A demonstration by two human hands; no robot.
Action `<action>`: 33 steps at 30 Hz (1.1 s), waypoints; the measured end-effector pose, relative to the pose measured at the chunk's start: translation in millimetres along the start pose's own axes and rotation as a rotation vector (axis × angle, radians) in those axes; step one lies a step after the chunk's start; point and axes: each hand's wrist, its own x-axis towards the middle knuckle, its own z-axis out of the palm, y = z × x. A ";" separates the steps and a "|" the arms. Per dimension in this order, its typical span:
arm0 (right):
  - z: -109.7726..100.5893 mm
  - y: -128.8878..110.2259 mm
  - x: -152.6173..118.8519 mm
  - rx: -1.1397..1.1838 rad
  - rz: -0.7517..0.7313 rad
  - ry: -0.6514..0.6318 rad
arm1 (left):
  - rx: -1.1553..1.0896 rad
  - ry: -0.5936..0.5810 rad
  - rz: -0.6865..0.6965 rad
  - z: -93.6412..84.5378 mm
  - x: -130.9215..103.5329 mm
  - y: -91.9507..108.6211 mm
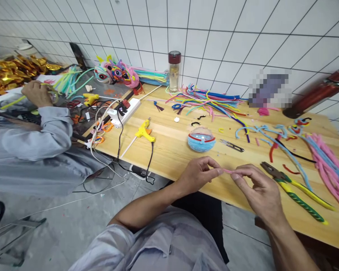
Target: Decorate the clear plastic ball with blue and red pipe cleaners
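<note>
Between my two hands, over the table's front edge, is a short pink pipe cleaner (227, 171). My left hand (199, 174) pinches one end between thumb and fingertips. The other end is pinched by my right hand (258, 186). Just beyond them on the table sits a round ball (201, 140), wrapped in light blue below, with a red band and a paler top. Small thread snips (232, 145) lie to its right. Close to my right hand are pliers (293, 192) with yellow and green handles.
A yellow glue gun (145, 131) and a white power strip (126, 112) with loose cords lie left. Pipe cleaners (211, 99) spread along the back near a glass bottle (174, 71); pink ones (327, 165) lie right. A dark red flask (316, 94) leans there. A co-worker's hand (38, 94) is far left.
</note>
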 end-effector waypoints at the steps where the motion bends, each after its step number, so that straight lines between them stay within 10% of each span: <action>1: 1.7 -0.5 -1.2 0.009 0.015 0.007 | -0.009 -0.005 -0.003 -0.3 -0.1 -1.6; 33: 14.1 1.1 -16.3 0.089 0.094 -0.060 | -0.097 -0.089 -0.121 7.2 -10.9 -11.7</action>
